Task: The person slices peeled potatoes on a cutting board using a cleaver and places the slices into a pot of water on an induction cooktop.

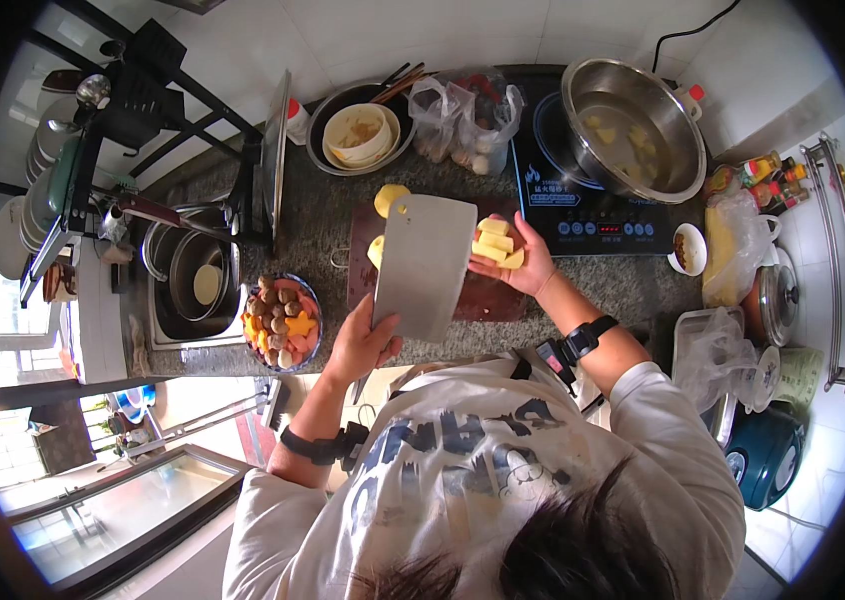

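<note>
My left hand grips a metal cleaver, its broad blade held over a dark red cutting board. Several peeled yellow chunks, likely potato, lie on the upturned palm and fingers of my right hand, beside the blade. Two more peeled yellow pieces show at the board's left part, one partly behind the blade. To the right, a large steel pot holds water and several yellow chunks on a black induction cooktop.
A plate of mushrooms, pink slices and orange star shapes stands left, near the sink. Bowls in a dark basin and plastic bags line the back. A small bowl and a lidded pot stand right.
</note>
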Motion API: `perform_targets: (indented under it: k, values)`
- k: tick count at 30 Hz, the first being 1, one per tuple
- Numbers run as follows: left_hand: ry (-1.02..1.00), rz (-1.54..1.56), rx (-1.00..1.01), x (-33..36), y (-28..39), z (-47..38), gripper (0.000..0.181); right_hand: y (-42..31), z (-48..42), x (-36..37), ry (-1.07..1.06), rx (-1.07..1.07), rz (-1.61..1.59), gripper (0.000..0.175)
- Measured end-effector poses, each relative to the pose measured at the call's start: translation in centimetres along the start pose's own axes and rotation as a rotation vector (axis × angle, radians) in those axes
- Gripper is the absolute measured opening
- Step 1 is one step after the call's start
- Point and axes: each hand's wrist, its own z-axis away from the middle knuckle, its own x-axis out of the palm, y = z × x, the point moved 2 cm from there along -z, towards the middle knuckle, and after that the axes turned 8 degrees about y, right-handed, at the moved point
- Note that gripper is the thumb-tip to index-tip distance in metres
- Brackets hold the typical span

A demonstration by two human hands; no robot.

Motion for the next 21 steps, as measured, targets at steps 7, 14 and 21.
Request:
perform_targets:
  k: [7,14,21]
  values:
    - [-0.202,0.046,-0.057,1.1,-0.5,-0.5,0.02,2.2,0.7,1.0,-0.062,0.177,0.024,0.053]
    - [-0.182,0.122,-0.101,1.6,-0.1,-0.9,0.023,2.6,0.6,1.6,0.021,0.092,0.076,0.047]
    - [-0.119,0.109,-0.049,0.5,-0.7,-1.5,0.018,2.3,1.4,2.1,0.073,-0.009,0.044,0.039]
